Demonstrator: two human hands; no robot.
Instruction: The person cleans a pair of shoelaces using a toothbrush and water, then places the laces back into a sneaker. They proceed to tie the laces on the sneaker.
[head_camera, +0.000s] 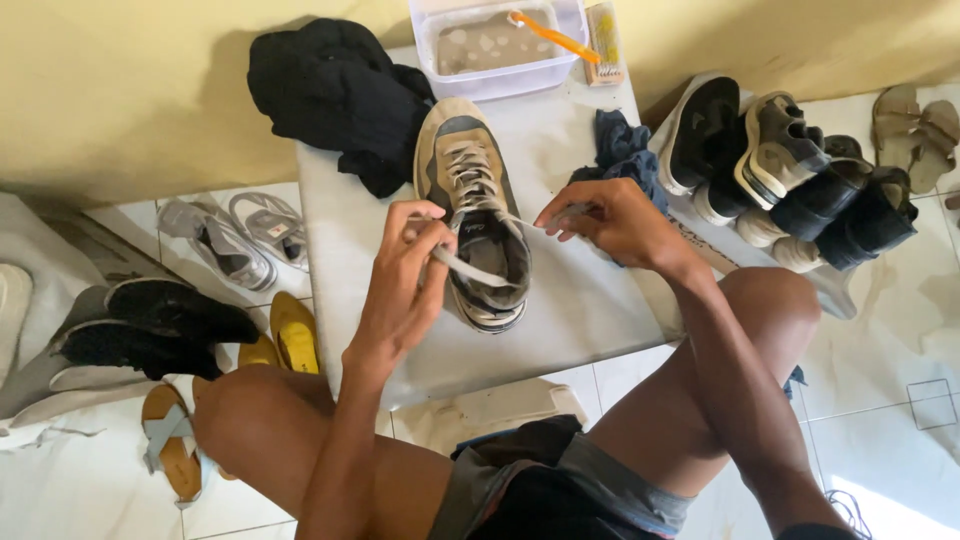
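Tan-and-grey sneaker (475, 205) sits mid-frame on a low white table (580, 310), toe toward 12 o'clock, heel toward the person. Its pale shoelace (470, 266) is pulled out to both sides across the opening. Left hand (405, 285), at approx 8 o'clock of the shoe, is closed w/ fingers pinching the flat lace end beside the heel. Right hand (610, 222), at 3 o'clock, is closed too, pinching the other lace end, which runs taut back to the eyelets.

On the table at 10 o'clock of the shoe: a black cloth heap (335, 90). At 12: a clear plastic tub (495, 45) of murky water w/ an orange toothbrush (553, 36) across it, a small scrub brush (603, 42) just right of it. At 2: a blue rag (622, 148), partly behind the right hand.

Floor, 3 o'clock side: pile of dark and white shoes (790, 170), sandals (915, 125) farther out. 9 o'clock side: grey sneakers (235, 235), black shoes (150, 325), yellow flats (290, 335).
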